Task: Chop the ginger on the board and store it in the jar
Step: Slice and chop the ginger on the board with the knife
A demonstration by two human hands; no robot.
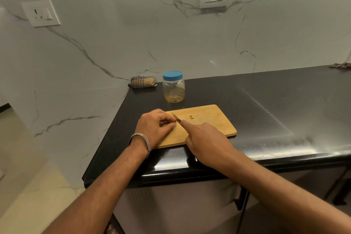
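A wooden chopping board [210, 119] lies near the front left corner of the black counter. My left hand [154, 126] rests on the board's left end, its curled fingers holding a small piece of ginger [173, 125] that is mostly hidden. My right hand [204, 138] grips a knife [176, 118], index finger stretched along its back, the blade right beside the left fingertips. A few chopped ginger bits [191, 117] lie in the middle of the board. Behind the board stands a clear plastic jar [173, 90] with its blue lid on and some ginger bits at the bottom.
A rolled checked cloth [142, 82] lies in the back left corner of the black counter [275, 104]. Another cloth [341, 65] sits at the far right edge. The counter's left edge drops off just beside the board. Two wall sockets are on the marble wall.
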